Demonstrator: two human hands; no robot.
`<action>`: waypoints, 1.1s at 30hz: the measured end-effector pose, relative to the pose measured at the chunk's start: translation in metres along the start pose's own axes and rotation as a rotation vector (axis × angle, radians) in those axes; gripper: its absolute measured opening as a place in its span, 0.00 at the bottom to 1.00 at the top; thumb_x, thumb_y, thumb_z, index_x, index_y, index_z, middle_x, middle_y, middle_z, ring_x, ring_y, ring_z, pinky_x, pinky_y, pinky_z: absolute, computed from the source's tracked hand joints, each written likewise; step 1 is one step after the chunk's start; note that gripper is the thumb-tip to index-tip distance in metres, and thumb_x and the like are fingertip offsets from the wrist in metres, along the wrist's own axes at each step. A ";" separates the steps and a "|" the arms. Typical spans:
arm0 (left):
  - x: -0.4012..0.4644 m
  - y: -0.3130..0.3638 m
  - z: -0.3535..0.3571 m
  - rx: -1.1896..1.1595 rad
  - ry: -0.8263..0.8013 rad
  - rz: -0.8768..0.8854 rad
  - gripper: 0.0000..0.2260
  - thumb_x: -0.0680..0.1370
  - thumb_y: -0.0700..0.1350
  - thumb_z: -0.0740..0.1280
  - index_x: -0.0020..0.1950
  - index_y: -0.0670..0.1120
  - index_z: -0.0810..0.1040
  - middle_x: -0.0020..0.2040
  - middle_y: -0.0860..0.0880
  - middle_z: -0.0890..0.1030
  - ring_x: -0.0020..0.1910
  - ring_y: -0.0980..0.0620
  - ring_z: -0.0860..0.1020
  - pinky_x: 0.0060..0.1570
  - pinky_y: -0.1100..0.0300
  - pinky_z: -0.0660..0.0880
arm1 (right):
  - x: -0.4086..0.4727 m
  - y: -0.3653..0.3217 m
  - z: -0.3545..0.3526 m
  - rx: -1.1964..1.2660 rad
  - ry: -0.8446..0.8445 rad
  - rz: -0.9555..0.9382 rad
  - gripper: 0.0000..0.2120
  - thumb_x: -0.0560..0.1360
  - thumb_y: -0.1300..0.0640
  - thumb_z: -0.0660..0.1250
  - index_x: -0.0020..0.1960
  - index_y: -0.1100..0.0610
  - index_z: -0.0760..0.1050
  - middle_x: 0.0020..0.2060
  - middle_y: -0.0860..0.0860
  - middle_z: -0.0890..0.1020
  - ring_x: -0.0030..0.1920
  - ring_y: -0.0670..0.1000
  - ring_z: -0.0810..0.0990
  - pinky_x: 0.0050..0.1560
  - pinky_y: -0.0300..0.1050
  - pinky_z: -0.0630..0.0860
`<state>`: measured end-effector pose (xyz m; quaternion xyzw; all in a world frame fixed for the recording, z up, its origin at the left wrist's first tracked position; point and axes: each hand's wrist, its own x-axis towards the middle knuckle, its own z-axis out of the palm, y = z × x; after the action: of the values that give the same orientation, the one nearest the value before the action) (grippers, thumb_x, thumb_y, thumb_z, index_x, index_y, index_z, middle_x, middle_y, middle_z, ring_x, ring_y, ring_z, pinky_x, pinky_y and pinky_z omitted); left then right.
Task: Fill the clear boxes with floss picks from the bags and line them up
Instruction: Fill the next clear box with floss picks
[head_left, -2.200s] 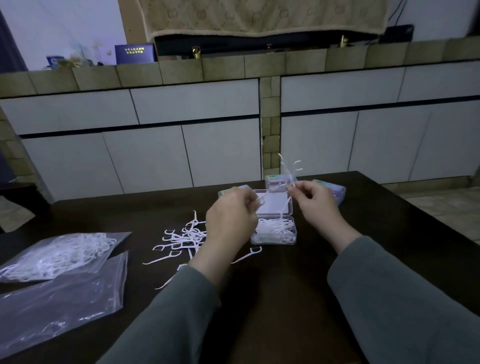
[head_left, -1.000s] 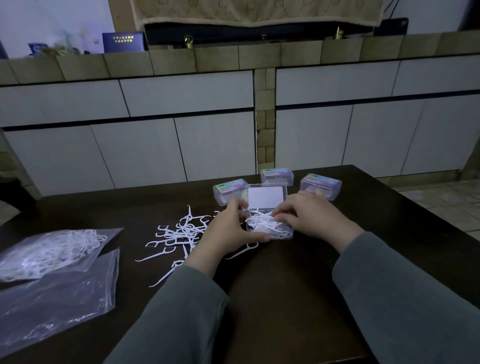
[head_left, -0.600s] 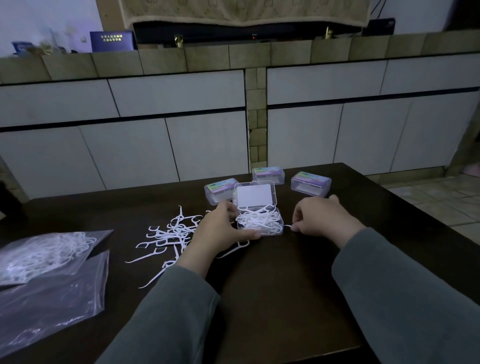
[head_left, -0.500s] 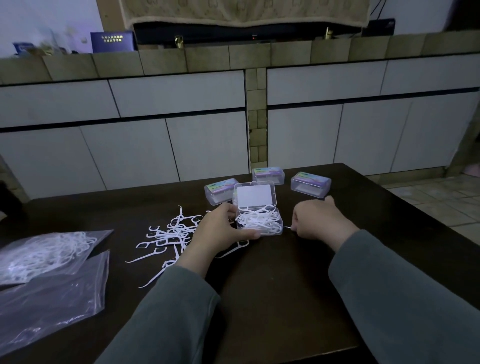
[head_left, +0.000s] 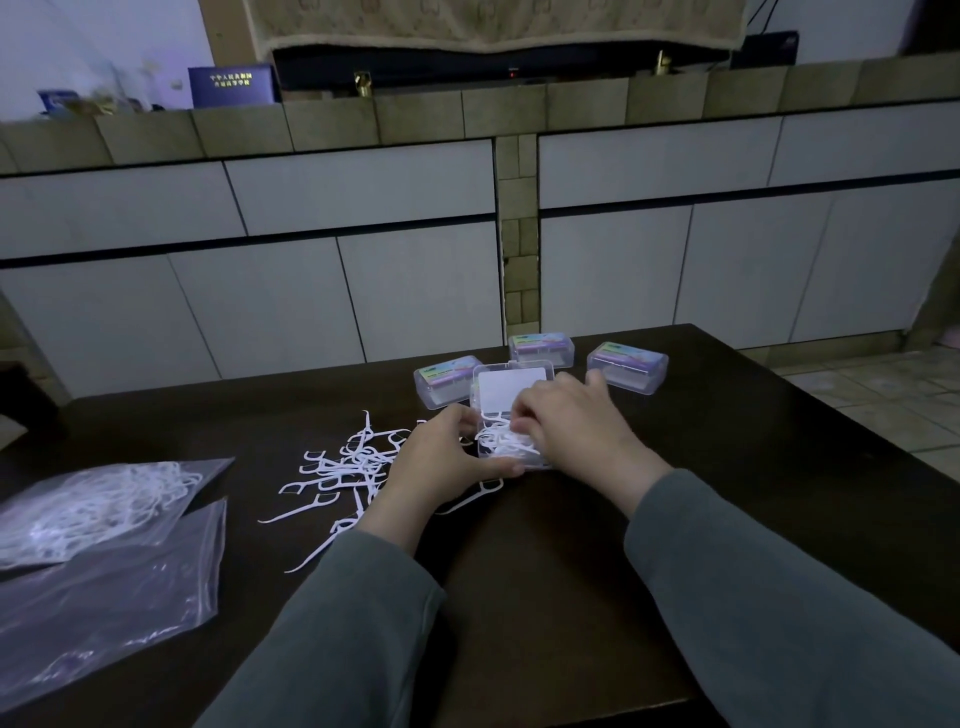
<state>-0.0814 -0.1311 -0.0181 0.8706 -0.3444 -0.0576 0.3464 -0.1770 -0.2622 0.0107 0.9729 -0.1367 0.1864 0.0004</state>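
While the open clear box sits mid-table with its lid tipped back, both hands close in on it from either side. The left hand curls round the box's near-left corner, thumb along the front wall, gripping it. The right hand lies over the right half of the box, fingers bent down into the white floss picks heaped inside; whether it pinches any of them I cannot tell, since the fingertips are hidden.

Loose picks lie scattered just left of the left hand, one poking out from under its wrist. Three shut boxes stand behind the open one, near the table's far edge. Bare dark tabletop stretches to the right of the right forearm and between the two sleeves. Two plastic bags lie well apart at the far left, the upper one holding picks, the lower cut off by the frame and too dim to read.
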 end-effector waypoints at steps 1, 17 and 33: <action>0.000 0.000 0.000 -0.002 0.000 0.001 0.35 0.62 0.59 0.80 0.64 0.50 0.73 0.61 0.55 0.78 0.60 0.57 0.75 0.57 0.57 0.73 | 0.001 -0.001 0.000 0.000 -0.014 -0.014 0.12 0.80 0.45 0.60 0.59 0.47 0.77 0.54 0.46 0.80 0.57 0.49 0.73 0.60 0.53 0.61; 0.001 0.000 -0.002 0.014 -0.027 -0.016 0.34 0.62 0.60 0.79 0.63 0.52 0.73 0.63 0.53 0.77 0.62 0.54 0.74 0.58 0.55 0.74 | 0.011 0.010 -0.006 0.051 -0.131 0.016 0.19 0.79 0.44 0.62 0.69 0.44 0.71 0.64 0.46 0.75 0.66 0.50 0.69 0.66 0.55 0.60; 0.000 0.000 -0.003 -0.009 -0.036 -0.022 0.33 0.62 0.58 0.80 0.63 0.52 0.73 0.61 0.55 0.77 0.61 0.56 0.74 0.59 0.54 0.74 | 0.008 0.007 -0.005 -0.033 -0.135 -0.108 0.18 0.80 0.44 0.59 0.69 0.44 0.72 0.66 0.46 0.73 0.66 0.49 0.66 0.64 0.52 0.60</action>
<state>-0.0803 -0.1298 -0.0159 0.8717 -0.3406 -0.0790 0.3434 -0.1733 -0.2705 0.0175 0.9891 -0.0866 0.1179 0.0174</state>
